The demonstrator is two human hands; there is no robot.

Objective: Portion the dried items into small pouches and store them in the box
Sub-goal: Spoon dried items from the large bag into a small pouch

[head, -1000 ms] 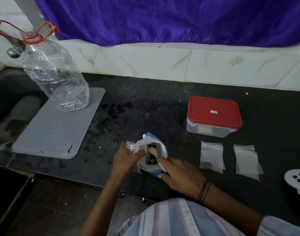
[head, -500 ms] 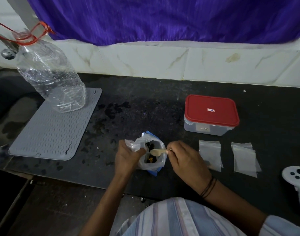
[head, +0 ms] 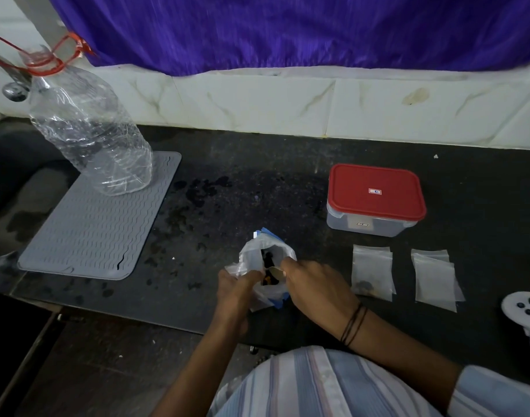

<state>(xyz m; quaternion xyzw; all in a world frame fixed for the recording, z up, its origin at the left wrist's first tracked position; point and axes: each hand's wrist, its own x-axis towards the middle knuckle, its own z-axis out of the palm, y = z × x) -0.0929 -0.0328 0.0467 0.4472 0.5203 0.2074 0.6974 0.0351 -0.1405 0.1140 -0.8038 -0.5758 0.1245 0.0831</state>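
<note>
We had part-filled one pouch (head: 372, 272); our right hand (head: 315, 285) pinched the spoon (head: 276, 271), our left hand (head: 238, 288) gripped the bag (head: 265, 266); box (head: 375, 200) remained lidded.

The spoon (head: 275, 271) has been brought back to the bag's (head: 268, 267) mouth by the right hand (head: 315, 285).

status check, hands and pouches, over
Left hand holds bag open. Right hand dips spoon inside. One pouch partly filled, box lidded. Nothing in the way.
</note>
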